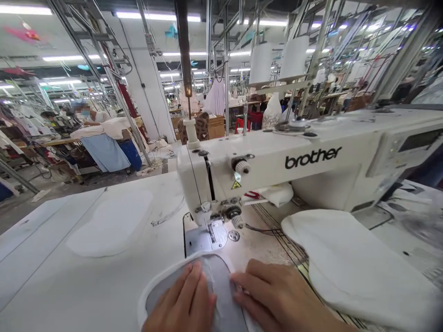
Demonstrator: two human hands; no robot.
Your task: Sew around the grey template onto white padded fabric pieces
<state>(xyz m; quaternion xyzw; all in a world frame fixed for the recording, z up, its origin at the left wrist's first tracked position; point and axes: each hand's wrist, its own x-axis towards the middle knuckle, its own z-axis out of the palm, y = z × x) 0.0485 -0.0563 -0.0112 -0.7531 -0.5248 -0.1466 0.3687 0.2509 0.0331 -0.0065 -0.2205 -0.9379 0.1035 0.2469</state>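
My left hand (183, 302) lies flat with fingers stretched out on a grey fabric piece (221, 281) edged with white binding. My right hand (277, 295) rests beside it, fingers extended and pressing the same piece near its right edge. The fabric lies on the table just in front of the presser foot and needle plate (207, 235) of a white Brother sewing machine (294, 161). Neither hand holds anything lifted; both press the cloth down.
A stack of white cut pieces (110, 223) lies on the white table (51, 276) to the left. A pile of white fabric (353, 263) sits at the right. Thread cones (294, 57) stand behind the machine. Another person (86, 115) works at a distant table.
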